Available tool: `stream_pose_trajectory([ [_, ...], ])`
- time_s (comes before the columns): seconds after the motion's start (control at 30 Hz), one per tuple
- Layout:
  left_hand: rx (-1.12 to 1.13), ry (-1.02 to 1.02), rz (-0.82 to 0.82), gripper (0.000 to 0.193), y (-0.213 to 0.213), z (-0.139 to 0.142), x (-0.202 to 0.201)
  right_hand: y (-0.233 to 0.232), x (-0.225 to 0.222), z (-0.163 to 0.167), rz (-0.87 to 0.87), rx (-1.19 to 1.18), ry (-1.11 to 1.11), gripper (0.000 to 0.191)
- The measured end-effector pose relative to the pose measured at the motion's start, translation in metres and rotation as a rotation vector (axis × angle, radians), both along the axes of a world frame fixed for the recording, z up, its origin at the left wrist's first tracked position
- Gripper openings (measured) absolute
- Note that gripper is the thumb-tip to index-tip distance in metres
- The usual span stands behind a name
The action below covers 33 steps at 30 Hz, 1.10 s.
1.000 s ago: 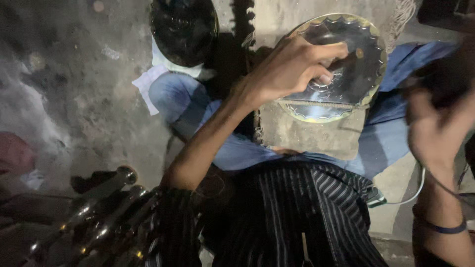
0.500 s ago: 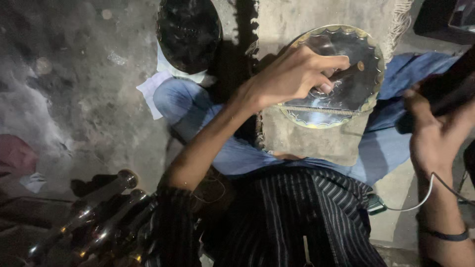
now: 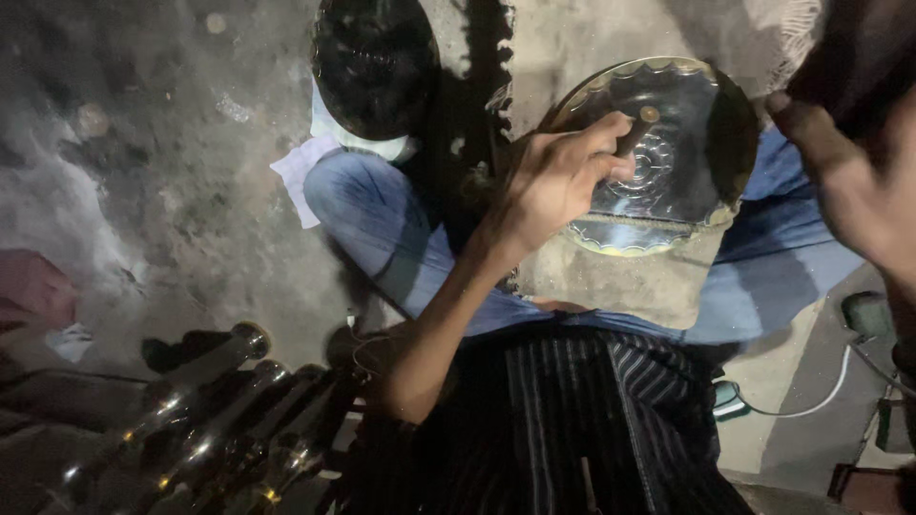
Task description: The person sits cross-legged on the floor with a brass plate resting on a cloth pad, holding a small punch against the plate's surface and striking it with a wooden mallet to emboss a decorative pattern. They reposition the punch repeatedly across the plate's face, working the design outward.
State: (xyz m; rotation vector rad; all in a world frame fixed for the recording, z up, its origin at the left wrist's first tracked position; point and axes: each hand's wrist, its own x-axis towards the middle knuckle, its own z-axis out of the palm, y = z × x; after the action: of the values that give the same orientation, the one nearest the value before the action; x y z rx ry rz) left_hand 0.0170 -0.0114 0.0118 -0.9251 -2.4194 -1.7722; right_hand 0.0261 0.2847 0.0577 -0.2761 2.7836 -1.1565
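A round shiny metal plate with a scalloped brass-coloured rim lies on a grey pad across my lap. My left hand reaches over it and pinches a short metal punch, whose tip stands on the embossed middle of the plate. At the right edge of the view my right hand is raised and blurred. It grips a dark tool, most of it out of view. My legs are in blue jeans, and a dark striped shirt fills the bottom.
A dark round plate leans on the concrete floor beyond my knee, with a white cloth beside it. Several shiny metal tubes lie at lower left. A white cable and small items sit at lower right.
My left hand has slid towards the plate's middle and now holds the punch upright there. My right hand with the dark tool has risen closer to the camera.
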Motion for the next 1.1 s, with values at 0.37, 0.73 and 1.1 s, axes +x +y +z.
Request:
stream_pose_trajectory([
  [0.37, -0.068, -0.16, 0.032, 0.041, -0.001, -0.009, 0.006, -0.013, -0.02, 0.036, 0.298, 0.4, 0.162, 0.078],
  [0.73, -0.053, -0.272, 0.398, 0.029, 0.019, 0.008, 0.026, -0.041, -0.05, 0.052, 0.364, 0.227, 0.057, 0.077],
  [1.1, -0.079, -0.37, 0.549, 0.01, 0.03, 0.048, 0.037, -0.051, -0.044, 0.071, 0.55, 0.809, 0.179, 0.1],
])
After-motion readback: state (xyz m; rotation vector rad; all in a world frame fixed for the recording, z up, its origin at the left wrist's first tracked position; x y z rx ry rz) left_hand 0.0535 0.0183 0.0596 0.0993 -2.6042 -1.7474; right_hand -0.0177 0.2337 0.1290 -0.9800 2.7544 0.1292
